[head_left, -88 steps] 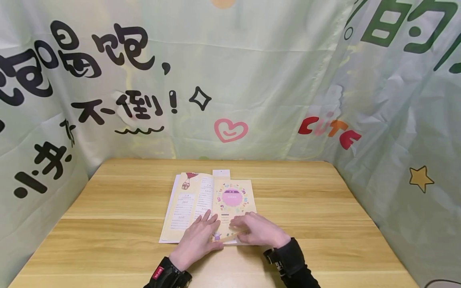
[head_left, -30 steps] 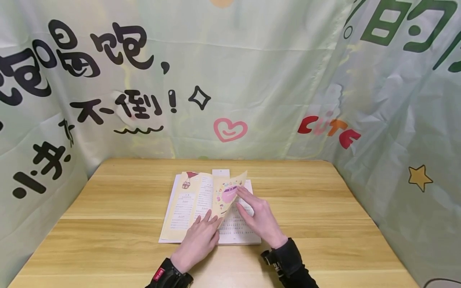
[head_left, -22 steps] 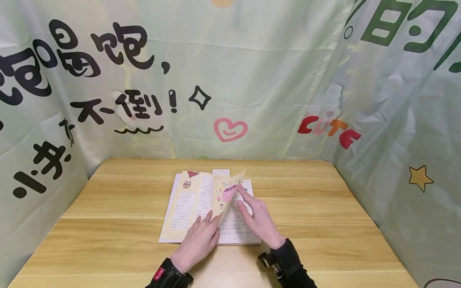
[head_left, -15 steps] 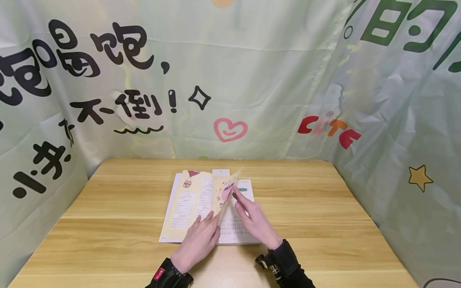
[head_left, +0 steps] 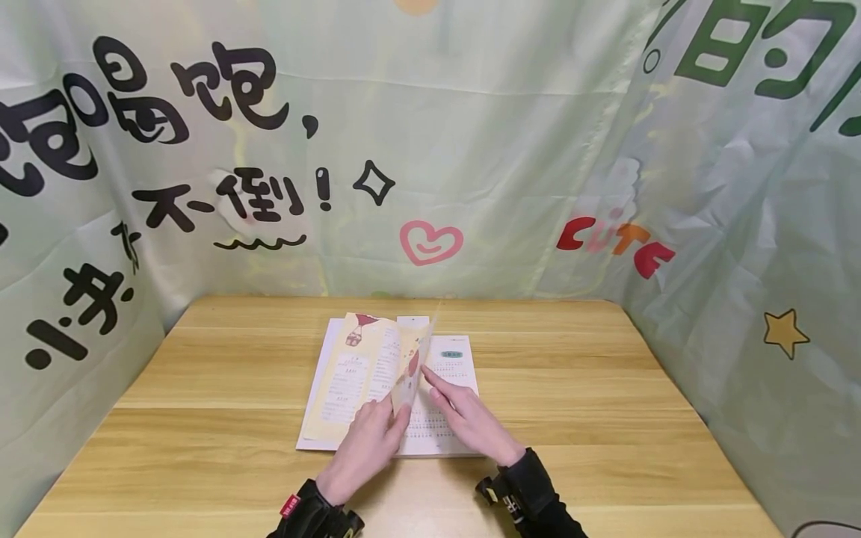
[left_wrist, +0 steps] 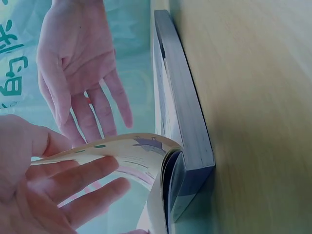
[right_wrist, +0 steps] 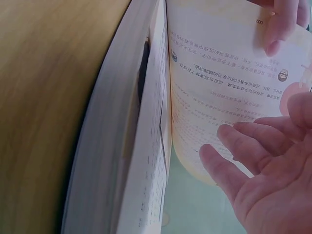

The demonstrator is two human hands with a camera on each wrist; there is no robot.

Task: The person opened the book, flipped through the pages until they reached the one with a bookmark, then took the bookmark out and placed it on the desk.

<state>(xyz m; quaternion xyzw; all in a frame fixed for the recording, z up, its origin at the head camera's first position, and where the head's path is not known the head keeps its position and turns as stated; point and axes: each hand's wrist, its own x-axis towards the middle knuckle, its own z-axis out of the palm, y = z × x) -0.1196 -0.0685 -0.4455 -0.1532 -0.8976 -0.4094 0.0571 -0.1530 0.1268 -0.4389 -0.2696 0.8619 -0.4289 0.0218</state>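
Note:
A thick book (head_left: 447,359) lies open on the table, with narrower cream pages over its left part. One cream page (head_left: 412,373) stands nearly upright at the middle. My left hand (head_left: 366,441) pinches this page near its lower edge; in the right wrist view its thumb (right_wrist: 280,29) lies on the printed back. My right hand (head_left: 474,422) is at the page's right side, fingers extended and fingertips close to the paper. In the left wrist view the page curves up from the spine, with left fingers (left_wrist: 92,175) on its inner face.
The wooden table (head_left: 592,388) extends around the book on all sides. A white tab (head_left: 412,322) sticks out past the book's top edge. Behind stands a pale green printed curtain (head_left: 511,164). Both wrists wear black bands with cameras.
The page has swung from lying flat on the right to nearly upright, uncovering the white printed page below. My right hand moved up, then left with it; my left hand now grips it.

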